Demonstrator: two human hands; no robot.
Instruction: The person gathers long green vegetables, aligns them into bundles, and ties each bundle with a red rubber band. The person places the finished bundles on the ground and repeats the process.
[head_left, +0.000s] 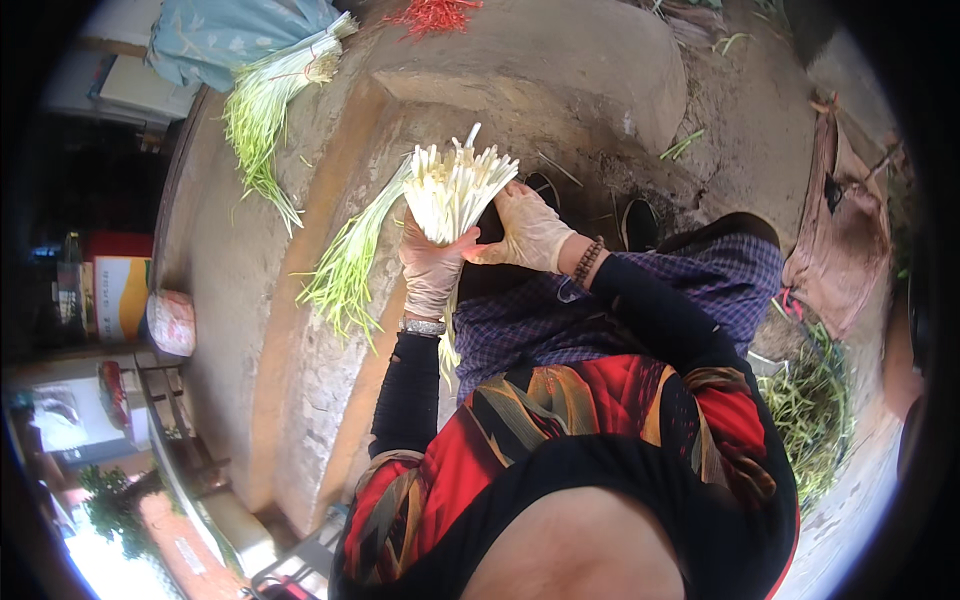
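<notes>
My left hand (433, 270), in a thin pale glove, is wrapped around the lower part of a bundle of white-stemmed greens (457, 187), which look like garlic shoots or chives. The cut white ends point up and away from me. Its leafy tails hang below my left wrist, partly hidden. My right hand (531, 229), gloved too, cups the bundle's right side, with its fingers near the white ends and its thumb meeting my left thumb. Left of the bundle, loose pale-green stalks (352, 262) lie on the concrete step.
A tied bundle of greens (285, 82) rests on the upper ledge against a blue patterned cloth (217, 37). Red ties (435, 16) lie at the top. To the right are a brown sack (847, 240) and a heap of green trimmings (810, 420). Stray stalks (681, 145) lie on the ground.
</notes>
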